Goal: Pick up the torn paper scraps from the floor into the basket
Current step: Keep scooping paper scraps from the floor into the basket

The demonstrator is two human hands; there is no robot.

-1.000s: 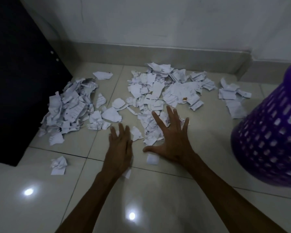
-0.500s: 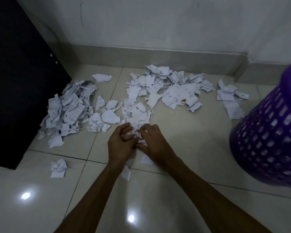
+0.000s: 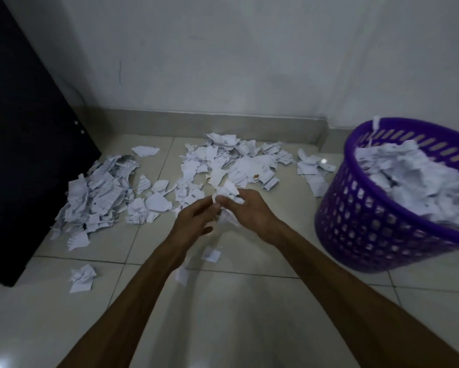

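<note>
Above the glossy tiled floor (image 3: pixel 249 314), both hands — left hand (image 3: pixel 194 221), right hand (image 3: pixel 252 211) — curl their fingers round a bunch of torn white paper scraps (image 3: pixel 227 197); at three o'clock stands the purple perforated plastic basket (image 3: pixel 361 224) — heaped already.

The scraps (image 3: pixel 224 193) pinched between both hands were thin white paper, creased and ragged-edged, matt. Just left of the left hand (image 3: pixel 194 223), the pile (image 3: pixel 98 192) was the same crumpled paper with faint print. The floor (image 3: pixel 223 314) beneath the arms was glossy, smooth tile. Right of the right hand (image 3: pixel 252 212), the basket (image 3: pixel 361 224) was perforated purple plastic with a slight sheen.
</note>
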